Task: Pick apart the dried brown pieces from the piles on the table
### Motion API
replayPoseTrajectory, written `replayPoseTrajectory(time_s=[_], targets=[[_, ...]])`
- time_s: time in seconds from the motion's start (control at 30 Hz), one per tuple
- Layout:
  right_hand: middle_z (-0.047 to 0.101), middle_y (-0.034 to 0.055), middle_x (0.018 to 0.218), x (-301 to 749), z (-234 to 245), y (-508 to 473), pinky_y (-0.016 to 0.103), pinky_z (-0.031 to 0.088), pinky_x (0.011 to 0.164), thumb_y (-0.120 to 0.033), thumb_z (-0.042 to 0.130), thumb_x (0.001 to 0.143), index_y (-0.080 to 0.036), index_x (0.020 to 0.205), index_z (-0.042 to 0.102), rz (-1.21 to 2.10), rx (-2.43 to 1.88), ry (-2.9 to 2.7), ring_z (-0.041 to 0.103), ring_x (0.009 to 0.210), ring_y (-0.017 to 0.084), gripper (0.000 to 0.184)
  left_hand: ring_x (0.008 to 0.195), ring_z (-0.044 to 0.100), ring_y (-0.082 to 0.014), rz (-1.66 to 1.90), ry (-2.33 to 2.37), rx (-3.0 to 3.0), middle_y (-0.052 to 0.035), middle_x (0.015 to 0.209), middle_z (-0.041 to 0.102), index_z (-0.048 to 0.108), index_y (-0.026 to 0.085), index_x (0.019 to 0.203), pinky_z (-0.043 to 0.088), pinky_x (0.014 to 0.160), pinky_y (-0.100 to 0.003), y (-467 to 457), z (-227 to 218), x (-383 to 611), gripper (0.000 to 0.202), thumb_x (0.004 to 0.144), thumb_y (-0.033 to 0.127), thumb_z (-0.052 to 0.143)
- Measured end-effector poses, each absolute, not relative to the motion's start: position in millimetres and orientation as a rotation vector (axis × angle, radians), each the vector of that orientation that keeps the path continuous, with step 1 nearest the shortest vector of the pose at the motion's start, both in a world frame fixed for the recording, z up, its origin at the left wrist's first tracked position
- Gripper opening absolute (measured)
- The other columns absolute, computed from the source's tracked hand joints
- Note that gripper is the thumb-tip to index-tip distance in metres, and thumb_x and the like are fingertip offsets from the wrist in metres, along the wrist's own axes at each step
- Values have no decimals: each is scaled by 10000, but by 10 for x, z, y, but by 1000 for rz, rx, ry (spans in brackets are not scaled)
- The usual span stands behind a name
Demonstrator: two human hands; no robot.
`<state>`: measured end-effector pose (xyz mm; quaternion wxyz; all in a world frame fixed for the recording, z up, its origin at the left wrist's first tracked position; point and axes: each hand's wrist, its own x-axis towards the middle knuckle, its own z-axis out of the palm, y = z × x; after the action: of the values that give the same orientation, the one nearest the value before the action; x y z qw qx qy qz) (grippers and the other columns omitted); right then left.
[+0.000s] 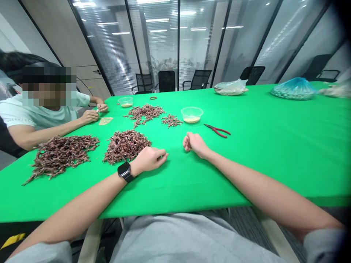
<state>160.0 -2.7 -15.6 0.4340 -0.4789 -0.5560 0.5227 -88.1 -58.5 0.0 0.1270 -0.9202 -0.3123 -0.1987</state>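
Note:
My left hand, with a black watch on its wrist, rests on the green table just right of a brown pile of small dried pieces. Its fingers are curled together in a pinch; what they hold, if anything, is too small to make out. My right hand lies on the table a little further right, closed in a loose fist, its contents hidden. Red-handled pliers lie just beyond the right hand. A clear bowl of pale bits stands behind them.
A larger brown pile lies at the left, two more piles further back. A person in a pale shirt sits at the left edge with a second bowl nearby. Two filled plastic bags lie at the far right. Chairs stand behind the table.

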Motion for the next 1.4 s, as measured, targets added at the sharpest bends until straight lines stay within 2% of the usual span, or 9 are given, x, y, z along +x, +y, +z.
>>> replayPoseTrajectory(time_s=[0.17, 0.4, 0.5, 0.63, 0.9, 1.03, 1.2, 1.4], targets=[[523, 41, 372, 1590, -155, -53, 222, 353, 384, -330, 361, 900, -181, 500, 563, 1211, -1269, -1423, 462, 332, 123, 473, 471, 471, -120, -592, -912, -2685, 13, 521, 520, 532, 192, 673, 291, 530, -275, -591, 3, -874, 380, 1014, 328, 437], [399, -10, 312, 1609, -214, -31, 246, 308, 399, -400, 360, 908, -207, 487, 519, 1131, -1223, -1482, 339, 310, 107, 490, 471, 466, -122, -583, -940, -2688, 10, 521, 522, 541, 192, 667, 285, 528, -275, -602, 24, -862, 383, 1010, 330, 443], [420, -6, 350, 1609, -220, -20, 251, 303, 434, -413, 376, 911, -208, 484, 509, 1095, -1226, -1501, 346, 355, 107, 491, 472, 467, -122, -571, -951, -2692, 6, 522, 526, 545, 191, 664, 284, 531, -274, -599, 31, -861, 390, 1010, 337, 442], [451, 13, 391, 1602, -193, -25, 261, 296, 465, -356, 334, 910, -204, 456, 508, 1033, -1239, -1566, 352, 401, 116, 510, 479, 474, -124, -571, -962, -2690, 1, 526, 534, 550, 188, 671, 284, 536, -274, -593, 32, -863, 390, 1012, 339, 438], [348, 2, 381, 1610, -88, -108, 268, 220, 460, -324, 291, 898, -203, 434, 496, 1205, -1144, -1634, 255, 415, 118, 522, 475, 469, -122, -582, -952, -2694, 1, 523, 532, 542, 188, 668, 274, 531, -277, -604, 52, -863, 385, 1010, 331, 438], [324, 0, 421, 1623, -94, -147, 271, 191, 464, -356, 304, 890, -219, 431, 412, 1227, -1067, -1726, 236, 445, 120, 492, 478, 467, -123, -597, -958, -2705, 0, 521, 522, 540, 188, 667, 276, 531, -275, -600, 47, -866, 383, 1009, 327, 436], [220, -19, 442, 1617, -120, -156, 288, 145, 465, -358, 322, 883, -245, 446, 267, 1176, -1052, -1703, 154, 465, 120, 454, 477, 466, -123, -596, -961, -2697, 1, 519, 521, 542, 188, 668, 276, 532, -272, -593, 34, -866, 385, 1009, 333, 439], [141, -52, 455, 1628, -100, -116, 268, 75, 429, -348, 336, 886, -256, 486, 242, 1326, -1044, -1395, 99, 425, 104, 421, 475, 462, -125, -612, -955, -2712, 0, 517, 518, 537, 189, 662, 272, 528, -278, -598, 39, -866, 385, 1007, 330, 442]])
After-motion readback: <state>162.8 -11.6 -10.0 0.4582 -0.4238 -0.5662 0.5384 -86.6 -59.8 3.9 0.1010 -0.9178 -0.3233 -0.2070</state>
